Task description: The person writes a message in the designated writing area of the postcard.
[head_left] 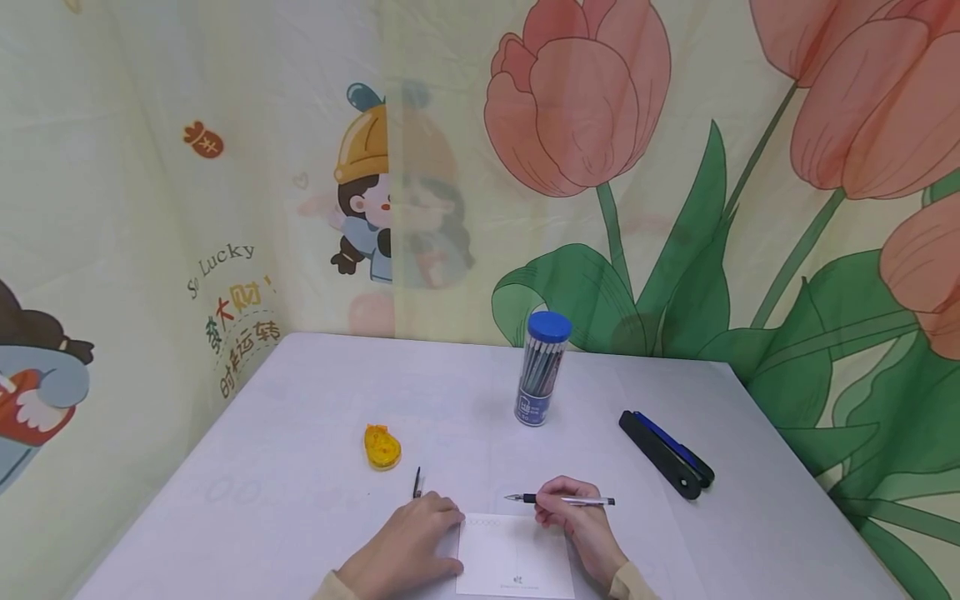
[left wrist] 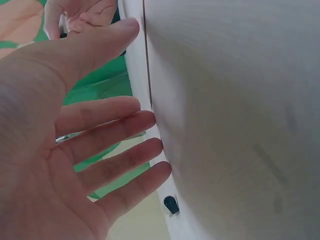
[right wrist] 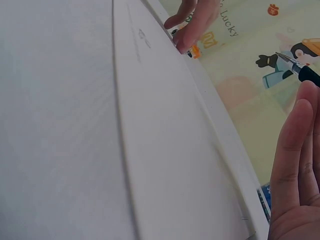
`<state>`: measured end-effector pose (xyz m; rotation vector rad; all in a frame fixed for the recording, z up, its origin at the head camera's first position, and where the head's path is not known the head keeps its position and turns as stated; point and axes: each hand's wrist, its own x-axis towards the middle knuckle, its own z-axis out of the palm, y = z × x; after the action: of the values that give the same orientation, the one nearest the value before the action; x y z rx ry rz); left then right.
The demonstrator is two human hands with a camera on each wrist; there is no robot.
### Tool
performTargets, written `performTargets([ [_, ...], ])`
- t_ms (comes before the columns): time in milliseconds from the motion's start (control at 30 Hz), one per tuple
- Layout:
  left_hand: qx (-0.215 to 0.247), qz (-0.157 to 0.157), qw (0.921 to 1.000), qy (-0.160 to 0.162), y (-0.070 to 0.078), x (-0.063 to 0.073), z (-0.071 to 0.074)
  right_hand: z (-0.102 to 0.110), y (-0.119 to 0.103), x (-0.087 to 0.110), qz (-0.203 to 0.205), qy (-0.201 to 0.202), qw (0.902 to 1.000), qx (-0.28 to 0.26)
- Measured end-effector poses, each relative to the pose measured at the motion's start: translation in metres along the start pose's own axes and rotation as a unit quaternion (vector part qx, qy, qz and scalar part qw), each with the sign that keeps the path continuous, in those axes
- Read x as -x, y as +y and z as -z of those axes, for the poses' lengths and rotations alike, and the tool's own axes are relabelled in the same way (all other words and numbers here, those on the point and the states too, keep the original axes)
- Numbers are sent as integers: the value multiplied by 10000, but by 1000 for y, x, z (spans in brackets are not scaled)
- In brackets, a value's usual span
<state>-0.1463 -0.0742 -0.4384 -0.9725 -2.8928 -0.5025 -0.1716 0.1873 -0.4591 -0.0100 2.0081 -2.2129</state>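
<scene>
A white notepad (head_left: 513,557) with a row of faint marks along its top and a small printed motif at the bottom lies on the table. My left hand (head_left: 422,540) rests at its left edge, fingers extended; in the left wrist view the fingers (left wrist: 125,120) are straight and spread, holding nothing. Over the pad's upper right corner, my right hand (head_left: 581,525) holds a silver and black pen (head_left: 592,502), tip pointing left. The bare pen tip also shows in the right wrist view. Just beyond my left fingertips is a slim dark piece (head_left: 417,482) resembling a pen cap.
A yellow pear-shaped item (head_left: 382,448), perhaps correction tape, lies back left. Toward the back stands a clear tub of pencils (head_left: 542,371) with a blue lid. A black and blue stapler (head_left: 666,456) lies on the right. Printed curtains (head_left: 442,317) border the white table (head_left: 315,392).
</scene>
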Motion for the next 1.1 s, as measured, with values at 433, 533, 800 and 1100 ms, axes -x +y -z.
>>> performTargets([
  [433, -467, -108, 9978, -459, 3, 7, -2, 0, 0, 0, 25, -92, 10000, -1],
  [533, -551, -128, 9971, -519, 3, 7, -2, 0, 1, 1, -3, -196, 9998, 12],
  [800, -510, 132, 9960, -716, 7, 4, -2, 0, 2, 1, 27, -467, 9988, 104],
  [1100, -383, 84, 9979, -523, 12, -5, -5, -3, -1, 2, 139, -307, 9993, 172],
])
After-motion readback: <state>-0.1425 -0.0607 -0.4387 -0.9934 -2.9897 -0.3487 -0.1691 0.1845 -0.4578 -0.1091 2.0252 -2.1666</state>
